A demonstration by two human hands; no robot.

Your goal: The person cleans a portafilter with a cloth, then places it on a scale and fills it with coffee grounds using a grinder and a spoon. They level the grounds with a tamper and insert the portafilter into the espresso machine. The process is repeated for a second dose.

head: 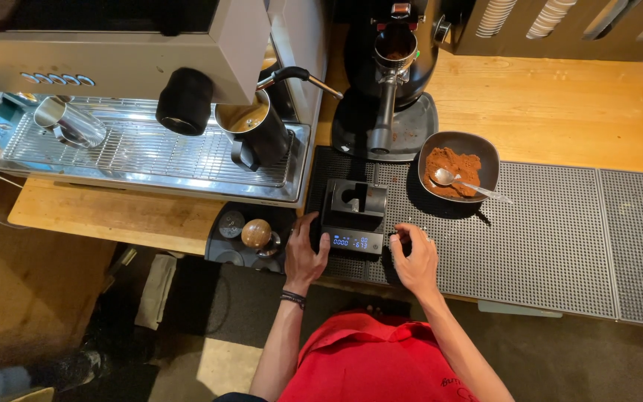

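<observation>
Both hands sit at a small black scale (354, 220) with a lit blue display, which rests on the near left part of a dark ribbed mat (545, 246) on the wooden counter (560, 112). The left hand (305, 253) cups the scale's left edge, fingers curled loosely against its side. The right hand (414, 257) is just beside the scale's right near corner with fingers bunched together, as if pinching something small, though what lies between the fingertips cannot be made out. On top of the scale sits a black block-shaped holder with a round opening. Just right and farther back, a grey bowl (461, 165) holds brown ground coffee and a metal spoon (464, 182). Beyond the scale stands a black grinder (390, 74) with a handled filter basket lodged in it. To the left, a steel drip tray (143, 149) of the coffee machine carries a dark milk jug (258, 130) with foamy liquid and a small steel pitcher (68, 123) lying tilted. A wooden-topped tamper (257, 234) rests in a dark tray near the left hand. By my reading, the step in hand is setting or steadying the scale; any next move would call for a light, level touch so the reading stays true.
</observation>
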